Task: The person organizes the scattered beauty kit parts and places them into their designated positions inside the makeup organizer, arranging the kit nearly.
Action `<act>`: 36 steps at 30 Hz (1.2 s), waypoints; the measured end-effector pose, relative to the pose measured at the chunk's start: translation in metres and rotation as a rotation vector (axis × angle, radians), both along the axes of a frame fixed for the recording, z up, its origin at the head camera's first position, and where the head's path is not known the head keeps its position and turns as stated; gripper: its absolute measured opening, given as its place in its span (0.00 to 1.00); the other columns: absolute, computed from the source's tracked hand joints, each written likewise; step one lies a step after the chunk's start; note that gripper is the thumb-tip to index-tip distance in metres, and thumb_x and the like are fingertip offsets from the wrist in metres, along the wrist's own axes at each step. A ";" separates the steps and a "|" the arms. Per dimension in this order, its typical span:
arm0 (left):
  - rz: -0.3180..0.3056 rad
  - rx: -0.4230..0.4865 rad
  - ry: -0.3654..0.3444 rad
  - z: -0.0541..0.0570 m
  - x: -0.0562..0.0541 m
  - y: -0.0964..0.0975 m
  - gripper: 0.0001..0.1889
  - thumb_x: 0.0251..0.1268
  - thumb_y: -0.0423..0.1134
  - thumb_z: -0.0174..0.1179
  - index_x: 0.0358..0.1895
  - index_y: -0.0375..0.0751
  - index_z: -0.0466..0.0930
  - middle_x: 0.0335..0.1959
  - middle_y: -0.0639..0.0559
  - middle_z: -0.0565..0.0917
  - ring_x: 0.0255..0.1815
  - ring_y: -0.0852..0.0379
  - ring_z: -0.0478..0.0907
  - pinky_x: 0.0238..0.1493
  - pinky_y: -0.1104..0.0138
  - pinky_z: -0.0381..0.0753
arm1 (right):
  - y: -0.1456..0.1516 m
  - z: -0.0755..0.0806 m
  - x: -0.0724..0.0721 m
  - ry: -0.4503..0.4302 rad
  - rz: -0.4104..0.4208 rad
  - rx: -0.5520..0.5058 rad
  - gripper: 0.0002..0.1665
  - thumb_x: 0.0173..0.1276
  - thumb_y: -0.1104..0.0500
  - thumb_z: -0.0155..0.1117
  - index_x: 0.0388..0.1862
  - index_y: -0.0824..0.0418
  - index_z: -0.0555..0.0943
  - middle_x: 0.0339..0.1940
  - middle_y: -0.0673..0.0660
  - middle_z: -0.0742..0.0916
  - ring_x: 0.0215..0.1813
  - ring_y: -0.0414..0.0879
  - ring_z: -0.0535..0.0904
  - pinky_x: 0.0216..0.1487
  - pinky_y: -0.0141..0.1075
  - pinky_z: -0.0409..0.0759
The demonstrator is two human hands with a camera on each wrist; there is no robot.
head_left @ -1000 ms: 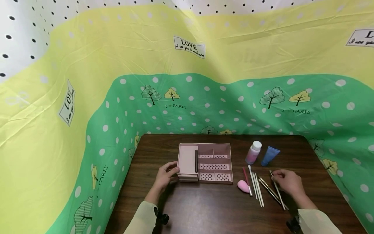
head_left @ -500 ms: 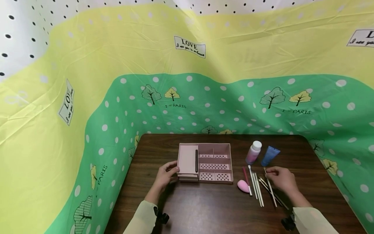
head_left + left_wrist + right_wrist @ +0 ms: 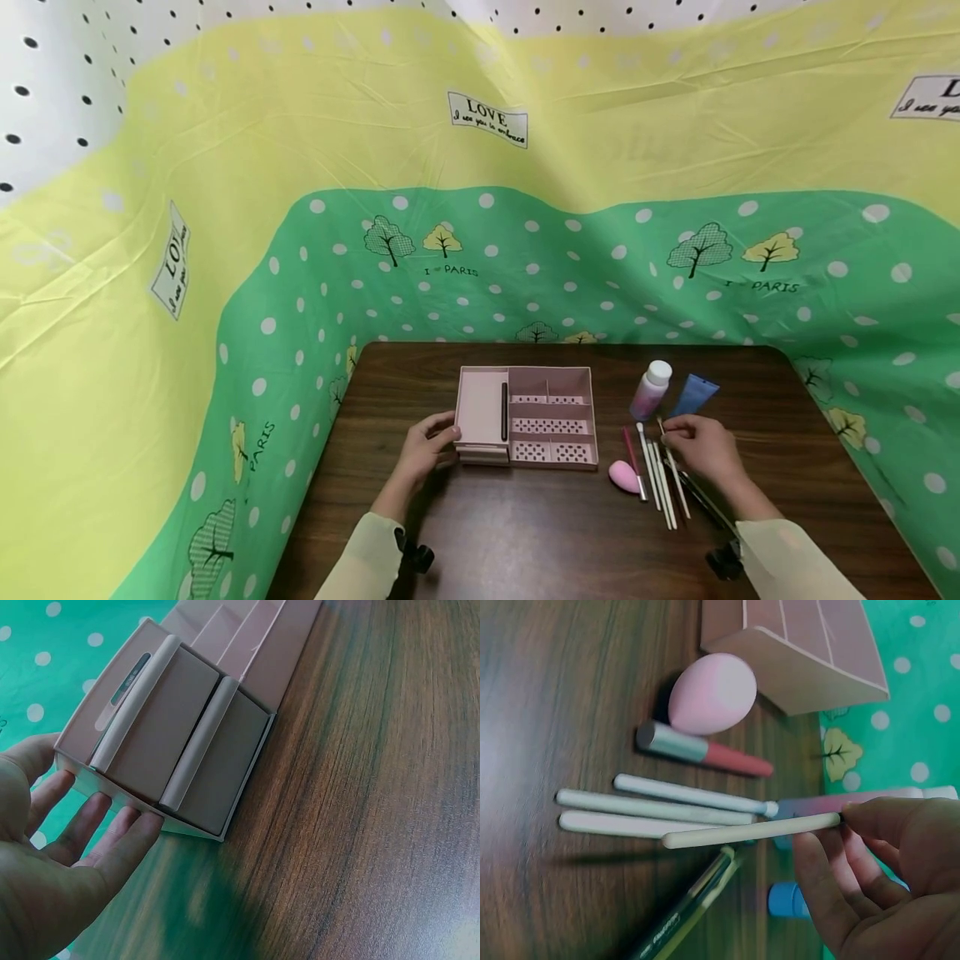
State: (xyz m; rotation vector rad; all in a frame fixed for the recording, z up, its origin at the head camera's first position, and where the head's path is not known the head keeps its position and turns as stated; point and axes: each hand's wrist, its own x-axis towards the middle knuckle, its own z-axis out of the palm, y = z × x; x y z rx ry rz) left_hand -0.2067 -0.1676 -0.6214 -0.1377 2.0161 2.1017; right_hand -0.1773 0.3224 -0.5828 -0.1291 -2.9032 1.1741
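Note:
My right hand (image 3: 708,454) pinches a slim white-handled makeup brush (image 3: 750,831) near its far end, above the other brushes. Its bristle end is mostly hidden by the fingers in the right wrist view. Below it lie several white brushes (image 3: 660,806), with dark pencils (image 3: 682,907) at an angle beside them. My left hand (image 3: 423,454) rests with extended fingers against the left side of a pink desktop organizer (image 3: 142,712). The organizer has two small drawers (image 3: 214,761) in front, and a dark stick-like item (image 3: 504,412) lies on its top.
A pink makeup sponge (image 3: 624,477) and a red-handled brush (image 3: 632,454) lie right of the organizer. Behind the brushes stand a white-capped bottle (image 3: 651,390) and a blue tube (image 3: 694,395). A polka-dot curtain (image 3: 540,267) surrounds the wooden table (image 3: 525,542).
My right hand has moved left with the pinched brush, from beside the dark pencils toward the white brushes. My left hand and the organizer stay in place.

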 end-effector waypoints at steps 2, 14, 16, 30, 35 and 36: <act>-0.001 -0.007 0.001 0.000 0.000 0.000 0.26 0.69 0.42 0.69 0.67 0.36 0.77 0.57 0.38 0.80 0.46 0.54 0.84 0.51 0.48 0.88 | -0.005 0.002 -0.001 -0.007 -0.005 -0.041 0.14 0.69 0.60 0.70 0.49 0.68 0.86 0.37 0.63 0.91 0.24 0.47 0.86 0.24 0.36 0.83; -0.009 0.003 -0.008 0.000 0.001 -0.001 0.26 0.69 0.41 0.68 0.67 0.36 0.77 0.57 0.38 0.80 0.47 0.54 0.84 0.52 0.46 0.87 | -0.031 0.010 -0.009 -0.052 -0.012 -0.188 0.16 0.69 0.63 0.69 0.52 0.70 0.84 0.40 0.66 0.91 0.29 0.50 0.87 0.25 0.40 0.88; -0.008 0.003 -0.008 0.001 0.001 -0.001 0.26 0.69 0.41 0.69 0.67 0.37 0.78 0.57 0.39 0.80 0.47 0.54 0.84 0.52 0.46 0.87 | -0.035 0.011 -0.011 -0.052 -0.012 -0.199 0.16 0.69 0.62 0.69 0.52 0.70 0.84 0.40 0.65 0.91 0.29 0.50 0.87 0.25 0.39 0.88; -0.005 -0.011 0.003 0.002 0.002 0.001 0.26 0.70 0.42 0.68 0.67 0.37 0.78 0.56 0.39 0.80 0.47 0.55 0.84 0.53 0.44 0.86 | -0.063 0.019 -0.026 -0.054 -0.022 -0.277 0.16 0.70 0.64 0.69 0.53 0.71 0.83 0.42 0.68 0.90 0.33 0.57 0.88 0.30 0.45 0.90; -0.007 -0.005 0.009 0.001 0.001 0.001 0.26 0.69 0.41 0.69 0.66 0.36 0.78 0.55 0.40 0.81 0.47 0.54 0.84 0.53 0.44 0.86 | -0.070 0.020 -0.031 -0.025 -0.013 -0.237 0.16 0.69 0.63 0.70 0.51 0.71 0.84 0.41 0.68 0.90 0.29 0.52 0.87 0.31 0.48 0.90; -0.006 -0.001 0.009 0.002 0.001 0.000 0.26 0.69 0.41 0.69 0.66 0.36 0.78 0.55 0.40 0.81 0.47 0.55 0.84 0.53 0.44 0.86 | -0.071 0.020 -0.032 -0.019 -0.012 -0.227 0.16 0.68 0.62 0.70 0.51 0.70 0.85 0.41 0.67 0.90 0.29 0.50 0.87 0.31 0.47 0.89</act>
